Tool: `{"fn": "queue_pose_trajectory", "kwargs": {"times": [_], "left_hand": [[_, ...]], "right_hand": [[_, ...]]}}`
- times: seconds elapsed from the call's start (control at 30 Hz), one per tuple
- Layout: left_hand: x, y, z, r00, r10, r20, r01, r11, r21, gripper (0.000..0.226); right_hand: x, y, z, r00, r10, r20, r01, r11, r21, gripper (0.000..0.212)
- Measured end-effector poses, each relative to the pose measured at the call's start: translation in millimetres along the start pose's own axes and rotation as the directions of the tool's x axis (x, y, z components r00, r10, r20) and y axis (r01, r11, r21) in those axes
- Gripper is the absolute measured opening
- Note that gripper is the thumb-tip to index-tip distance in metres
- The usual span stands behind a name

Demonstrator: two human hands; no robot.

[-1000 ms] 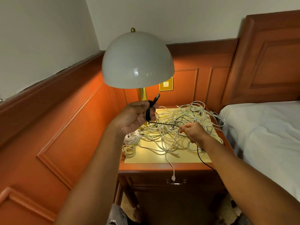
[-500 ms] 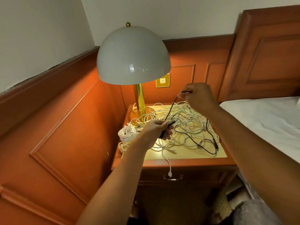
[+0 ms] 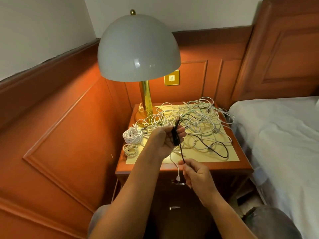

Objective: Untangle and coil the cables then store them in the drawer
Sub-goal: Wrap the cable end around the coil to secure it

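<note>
Two white coils (image 3: 132, 135) lie done at the left edge of the nightstand (image 3: 241, 163). The left hand (image 3: 164, 140) grips a black cable (image 3: 176, 137) looped in a small bunch. The right hand (image 3: 196, 175) pinches its loose end lower down. A big tangle of white cables (image 3: 193, 121) waits beside the lamp (image 3: 138, 49). The drawer (image 3: 177, 183) looks closed, and one white plug hangs over it.

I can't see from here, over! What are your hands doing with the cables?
Left hand grips black cable coil. Right hand pinches its loose run. White tangle covers nightstand; drawers shut.
</note>
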State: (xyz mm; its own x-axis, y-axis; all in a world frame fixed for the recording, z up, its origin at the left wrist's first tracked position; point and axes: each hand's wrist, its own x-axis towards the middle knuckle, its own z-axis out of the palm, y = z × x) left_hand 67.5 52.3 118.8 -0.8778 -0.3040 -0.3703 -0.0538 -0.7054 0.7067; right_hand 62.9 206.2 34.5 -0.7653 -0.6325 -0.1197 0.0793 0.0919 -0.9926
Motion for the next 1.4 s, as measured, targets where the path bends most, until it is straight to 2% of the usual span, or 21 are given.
{"fn": "queue_pose_trajectory", "kwargs": {"times": [0.03,0.1,0.17,0.27,0.33,0.4,0.47,0.53,0.57,0.6,0.67,0.73,0.83,0.9,0.97,1.03,1.1,1.17,1.27,1.4], "left_hand": [[-2,-5,0,1.000,0.010,0.012,-0.010,1.000,-0.016,0.036],[-8,-13,-2,0.998,0.050,0.023,-0.049,0.997,-0.063,0.037],[-16,-18,-3,0.996,0.081,0.038,-0.077,0.992,-0.098,0.036],[-28,-25,-7,0.992,0.102,0.068,-0.102,0.995,-0.001,0.034],[-33,-30,-11,0.990,0.117,0.083,-0.128,0.983,0.132,0.035],[-36,-36,-15,0.985,0.139,0.105,-0.162,0.952,0.258,0.036],[-38,-43,-19,0.980,0.156,0.124,-0.191,0.908,0.372,0.035],[-38,-47,-24,0.978,0.159,0.137,-0.205,0.861,0.466,0.034],[-37,-49,-26,0.977,0.160,0.142,-0.211,0.830,0.516,0.034],[-35,-49,-28,0.976,0.163,0.144,-0.216,0.795,0.566,0.035],[-29,-51,-31,0.978,0.176,0.115,-0.209,0.749,0.629,0.037],[-21,-53,-34,0.978,0.206,0.034,-0.183,0.766,0.616,0.036],[-12,-61,-34,0.965,0.252,-0.076,-0.173,0.823,0.541,0.033],[-9,-65,-34,0.959,0.255,-0.123,-0.188,0.898,0.396,0.031],[-5,-64,-34,0.964,0.189,-0.187,-0.165,0.977,0.139,0.031],[-2,-62,-33,0.978,0.088,-0.189,-0.105,0.991,-0.079,0.034],[-3,-61,-32,0.983,0.026,-0.180,-0.051,0.990,-0.134,0.038],[-7,-62,-31,0.980,0.014,-0.200,-0.049,0.984,-0.171,0.037],[-13,-59,-28,0.977,-0.010,-0.211,-0.043,0.968,-0.245,0.035],[-19,-58,-20,0.979,-0.029,-0.204,-0.025,0.966,-0.257,0.034]], "right_hand": [[3,7,0,0.997,0.067,0.044,-0.068,0.997,0.034,0.023],[9,16,-1,0.975,0.187,0.122,-0.193,0.980,0.037,0.041],[15,20,-4,0.938,0.275,0.211,-0.286,0.958,0.025,0.051],[28,20,-13,0.894,0.302,0.331,-0.326,0.945,0.020,0.043],[42,13,-20,0.899,0.291,0.327,-0.316,0.949,0.022,0.031],[57,-1,-26,0.939,0.237,0.248,-0.222,0.971,-0.087,0.025],[72,-21,-31,0.985,0.118,0.124,-0.063,0.925,-0.376,0.023],[84,-44,-35,0.997,-0.048,0.062,0.077,0.750,-0.657,0.025],[88,-55,-36,0.991,-0.119,0.061,0.125,0.663,-0.738,0.028],[89,-67,-37,0.981,-0.178,0.077,0.170,0.599,-0.783,0.031],[86,-85,-34,0.955,-0.259,0.146,0.270,0.548,-0.792,0.034],[76,-93,-27,0.931,-0.301,0.209,0.346,0.534,-0.772,0.028],[56,-84,-11,0.924,-0.311,0.223,0.358,0.496,-0.791,0.023],[39,-68,-2,0.932,-0.311,0.184,0.340,0.585,-0.736,0.019],[20,-48,8,0.951,-0.290,0.108,0.297,0.753,-0.588,0.020],[5,-29,18,0.980,-0.197,-0.003,0.180,0.904,-0.389,0.015],[-1,-12,24,0.996,-0.034,-0.085,0.020,0.985,-0.170,0.011],[1,-3,20,0.987,0.128,-0.095,-0.122,0.991,0.060,0.015],[7,-1,14,0.966,0.259,0.011,-0.245,0.896,0.370,0.029],[13,-4,14,0.971,0.233,0.045,-0.234,0.911,0.340,0.032]]}}
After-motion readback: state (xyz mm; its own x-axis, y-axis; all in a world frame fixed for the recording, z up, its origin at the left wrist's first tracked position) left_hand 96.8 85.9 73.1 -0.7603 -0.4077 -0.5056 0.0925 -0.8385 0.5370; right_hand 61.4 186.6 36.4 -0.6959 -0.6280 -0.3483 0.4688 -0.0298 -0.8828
